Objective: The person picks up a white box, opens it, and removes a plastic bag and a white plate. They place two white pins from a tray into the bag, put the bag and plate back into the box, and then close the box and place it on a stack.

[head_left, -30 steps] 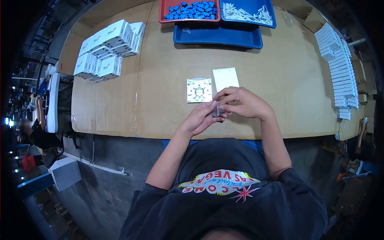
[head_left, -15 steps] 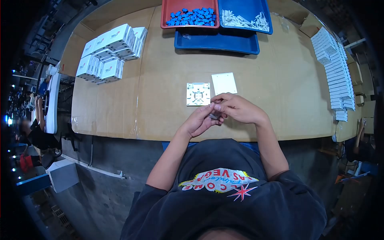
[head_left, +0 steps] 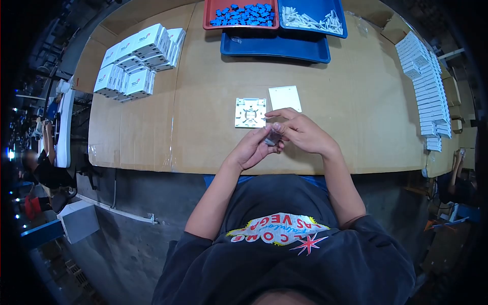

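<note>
My left hand (head_left: 251,149) is closed on a small, greyish, partly see-through piece (head_left: 272,138), maybe a little plastic bag; its kind is not clear. Against the same piece, the thumb of my right hand (head_left: 306,133) is pressed, with the index finger stretched out above it. Just beyond my fingers lies a white square plastic base (head_left: 250,113), its inside facing up with a ring of clips in the middle. To its right, a flat white square cover (head_left: 284,98) rests on the cardboard tabletop, its near edge partly behind my right hand.
At the back stand a red tray (head_left: 207,23) of blue clips, a blue tray (head_left: 344,28) of white sticks and another blue tray (head_left: 274,50) in front. White boxes (head_left: 137,56) are stacked at left, more white pieces (head_left: 429,94) at right. Other people work at both sides.
The fingers of my right hand have opened a little away from my left hand, showing more of the small piece. The whole view has shifted slightly.
</note>
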Motion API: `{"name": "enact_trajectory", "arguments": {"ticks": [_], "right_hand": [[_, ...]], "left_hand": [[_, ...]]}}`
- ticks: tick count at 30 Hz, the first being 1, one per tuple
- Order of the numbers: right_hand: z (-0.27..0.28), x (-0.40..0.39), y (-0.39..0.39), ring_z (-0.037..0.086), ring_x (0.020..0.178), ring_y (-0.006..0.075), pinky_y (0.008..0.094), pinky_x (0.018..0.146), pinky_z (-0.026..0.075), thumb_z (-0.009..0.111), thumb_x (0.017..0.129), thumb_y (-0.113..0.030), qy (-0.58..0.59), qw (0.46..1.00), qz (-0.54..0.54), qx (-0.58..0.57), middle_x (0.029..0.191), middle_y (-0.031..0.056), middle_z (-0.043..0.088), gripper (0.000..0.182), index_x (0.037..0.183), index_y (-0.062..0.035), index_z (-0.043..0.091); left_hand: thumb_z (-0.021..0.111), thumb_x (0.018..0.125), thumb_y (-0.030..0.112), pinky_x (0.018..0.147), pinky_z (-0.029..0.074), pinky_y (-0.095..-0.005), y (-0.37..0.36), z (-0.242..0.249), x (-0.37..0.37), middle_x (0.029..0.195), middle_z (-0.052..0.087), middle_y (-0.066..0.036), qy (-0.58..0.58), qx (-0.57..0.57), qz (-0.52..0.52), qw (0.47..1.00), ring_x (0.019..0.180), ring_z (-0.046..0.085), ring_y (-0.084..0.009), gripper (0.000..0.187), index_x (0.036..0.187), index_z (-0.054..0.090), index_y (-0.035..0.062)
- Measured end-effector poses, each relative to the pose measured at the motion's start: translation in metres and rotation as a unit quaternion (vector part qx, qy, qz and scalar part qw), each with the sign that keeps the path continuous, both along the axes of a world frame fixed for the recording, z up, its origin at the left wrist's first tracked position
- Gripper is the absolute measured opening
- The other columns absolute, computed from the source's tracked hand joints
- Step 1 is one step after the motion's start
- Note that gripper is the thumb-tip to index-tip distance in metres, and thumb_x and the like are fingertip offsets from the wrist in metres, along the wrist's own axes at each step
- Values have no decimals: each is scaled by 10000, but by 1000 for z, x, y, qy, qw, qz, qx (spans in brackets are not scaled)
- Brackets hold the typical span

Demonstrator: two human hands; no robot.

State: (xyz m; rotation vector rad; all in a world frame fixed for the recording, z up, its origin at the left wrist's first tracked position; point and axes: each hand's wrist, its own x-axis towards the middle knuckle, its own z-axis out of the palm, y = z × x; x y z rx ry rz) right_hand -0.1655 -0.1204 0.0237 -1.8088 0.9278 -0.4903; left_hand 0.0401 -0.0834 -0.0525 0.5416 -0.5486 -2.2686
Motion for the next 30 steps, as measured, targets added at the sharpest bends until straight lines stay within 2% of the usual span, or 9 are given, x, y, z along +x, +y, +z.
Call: {"name": "enact_trajectory", "arguments": {"ticks": [4,13,16,17,20,23,26,27,30], "right_hand": [[-12,9,6,556,1333,313,392,1065,462,527,1087,-307,2,999,17,-52,1500,170,565,421,1069,41,763],[-2,2,-1,553,1354,344,380,1093,448,526,1091,-338,-49,995,-17,80,1512,189,549,468,1048,73,745],[-11,6,1,554,1349,357,387,1098,444,519,1092,-344,-21,999,24,24,1508,204,547,473,1083,78,734],[-7,8,3,473,1439,361,408,1153,399,523,1095,-292,-11,999,36,32,1534,230,512,416,1147,63,731],[-12,6,1,457,1450,362,413,1156,393,532,1088,-298,-7,999,40,-4,1525,226,521,414,1152,62,726],[-7,0,-6,553,1359,302,396,1110,441,561,1077,-278,3,999,36,-9,1510,194,546,382,1144,60,725],[-2,-15,-20,641,1195,221,364,1026,500,574,1069,-222,-78,990,-18,113,1488,152,573,324,1104,60,729],[-9,-25,-31,666,1060,159,340,949,533,587,1053,-170,-108,992,-27,66,1386,109,654,264,1069,52,728],[7,-51,-79,673,996,151,335,910,539,598,1036,-156,-49,984,-171,4,1203,84,738,234,1041,38,728]], "left_hand": [[513,1094,384,912,554,-398,2,-14,1,1100,703,-110,-9,-9,4,1000,983,687,-228,384,1234,629,46],[510,1096,391,912,557,-389,-1,-6,1,1108,701,-111,14,7,-8,1000,986,683,-220,395,1241,622,41],[518,1093,404,899,555,-374,-1,-10,1,1127,694,-119,-2,10,-1,1000,981,676,-215,432,1241,628,13],[521,1092,405,899,556,-373,-1,-6,0,1126,691,-118,-13,11,1,1000,981,676,-215,433,1240,628,12],[527,1088,404,900,557,-373,0,-3,-2,1125,684,-117,-12,9,2,1000,984,675,-213,434,1238,627,9],[487,1103,400,893,553,-369,-3,-6,0,1148,688,-131,11,10,-19,1000,980,673,-212,446,1258,606,-1],[411,1123,417,892,550,-364,-4,3,-3,1144,689,-136,31,34,-16,999,979,672,-207,496,1308,581,-11],[334,1135,440,896,547,-362,-5,-3,-2,1159,687,-137,33,30,-30,999,979,670,-199,561,1383,546,-16],[329,1129,467,910,548,-390,-4,1,-2,1157,675,-139,21,49,-25,998,964,663,-230,598,1405,526,-25]]}}
